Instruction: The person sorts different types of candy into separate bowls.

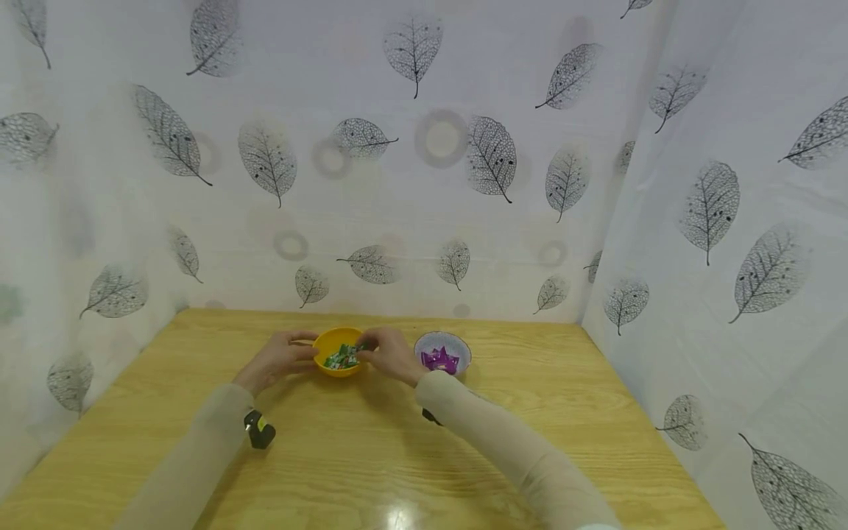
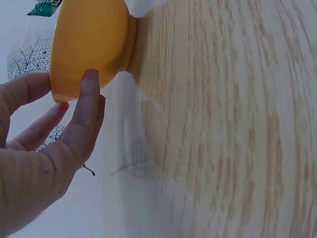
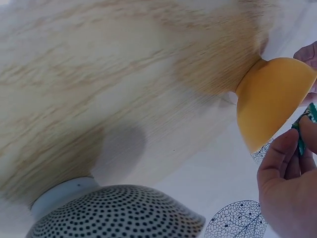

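Observation:
A yellow bowl [image 1: 327, 341] stands near the table's back edge with several green-and-white wrapped candies [image 1: 341, 358] inside. At its left side, my left hand [image 1: 274, 359] holds the bowl by rim and outer wall; in the left wrist view, fingertips [image 2: 89, 78] press the yellow wall. Between thumb and fingers, my right hand [image 3: 290, 198] pinches a small green wrapped candy [image 3: 308, 116] beside the bowl's rim, on the right. That candy's wrapper [image 2: 44, 7] also shows above the rim in the left wrist view.
Right of my right hand, a white bowl [image 1: 445, 338], dark-dotted outside [image 3: 124, 213], holds purple wrapped candies [image 1: 440, 359]. Leaf-print curtains [image 1: 424, 206] enclose the wooden table [image 1: 371, 456] at the back and sides.

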A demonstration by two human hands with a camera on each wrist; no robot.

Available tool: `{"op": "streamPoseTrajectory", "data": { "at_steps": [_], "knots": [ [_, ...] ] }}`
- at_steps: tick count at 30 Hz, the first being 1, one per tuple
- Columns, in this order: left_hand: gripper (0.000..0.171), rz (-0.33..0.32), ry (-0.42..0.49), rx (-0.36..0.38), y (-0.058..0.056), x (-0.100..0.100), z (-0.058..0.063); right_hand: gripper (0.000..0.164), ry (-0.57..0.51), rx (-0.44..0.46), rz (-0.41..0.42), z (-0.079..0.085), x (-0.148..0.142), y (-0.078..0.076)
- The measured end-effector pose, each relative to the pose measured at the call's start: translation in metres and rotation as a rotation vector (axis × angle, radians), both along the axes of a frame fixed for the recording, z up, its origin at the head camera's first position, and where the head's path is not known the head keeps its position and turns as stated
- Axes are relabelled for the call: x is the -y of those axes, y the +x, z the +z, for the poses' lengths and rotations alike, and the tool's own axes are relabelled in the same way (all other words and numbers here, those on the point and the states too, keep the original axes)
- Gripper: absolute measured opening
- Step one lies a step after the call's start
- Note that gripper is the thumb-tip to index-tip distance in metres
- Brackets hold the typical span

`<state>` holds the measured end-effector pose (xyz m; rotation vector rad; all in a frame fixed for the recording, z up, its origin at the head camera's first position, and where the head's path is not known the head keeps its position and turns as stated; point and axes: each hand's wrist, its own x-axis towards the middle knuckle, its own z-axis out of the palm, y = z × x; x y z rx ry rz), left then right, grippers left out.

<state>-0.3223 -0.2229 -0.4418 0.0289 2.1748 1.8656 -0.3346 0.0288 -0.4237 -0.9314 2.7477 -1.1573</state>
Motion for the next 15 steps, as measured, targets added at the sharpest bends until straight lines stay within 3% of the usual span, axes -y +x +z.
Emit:
{"op": "streamPoseTrajectory", "data": {
  "at_steps": [15],
  "knots": [
    [0.055,-0.004,0.016,-0.007,0.0055,0.0010,-0.0001,0.026,0.008,-0.022,-0.008,-0.0057,-0.0005,-0.0009]
  ]
}}
